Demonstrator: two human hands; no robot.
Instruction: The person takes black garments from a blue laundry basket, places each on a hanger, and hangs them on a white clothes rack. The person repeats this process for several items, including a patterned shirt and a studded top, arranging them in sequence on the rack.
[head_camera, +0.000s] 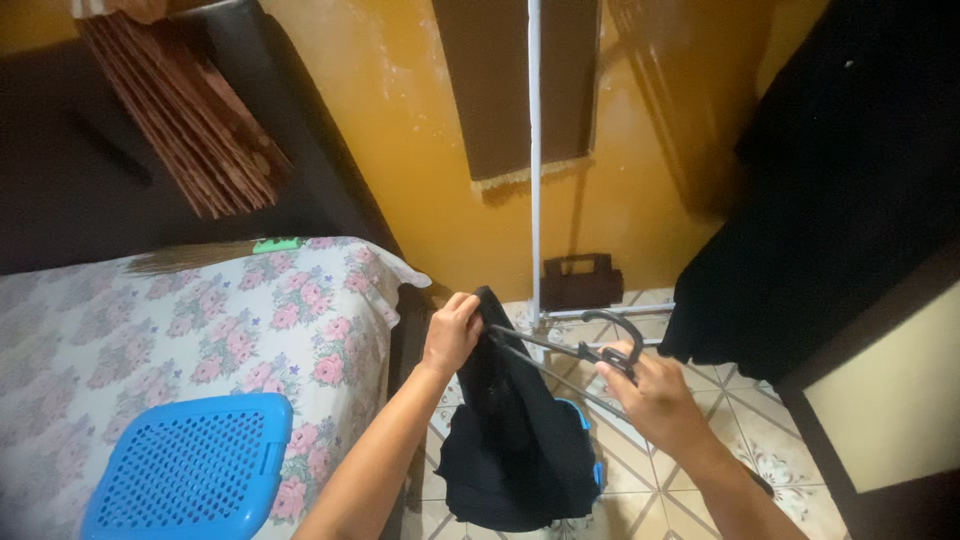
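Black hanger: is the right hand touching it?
Touching. The head view shows the right hand closed around the black hanger just below its hook, with no gap. The left hand pinches the dark garment at the hanger's far end.

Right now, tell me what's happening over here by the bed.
A person stands beside a bed with a pink floral cover, fitting a dark fabric garment onto a black plastic hanger. The left hand pinches the garment's top edge at one hanger end; the right hand holds the hanger near its hook. The garment hangs down between the arms over the patterned tile floor. A blue perforated plastic basket sits on the bed, and a white metal pole stands ahead.
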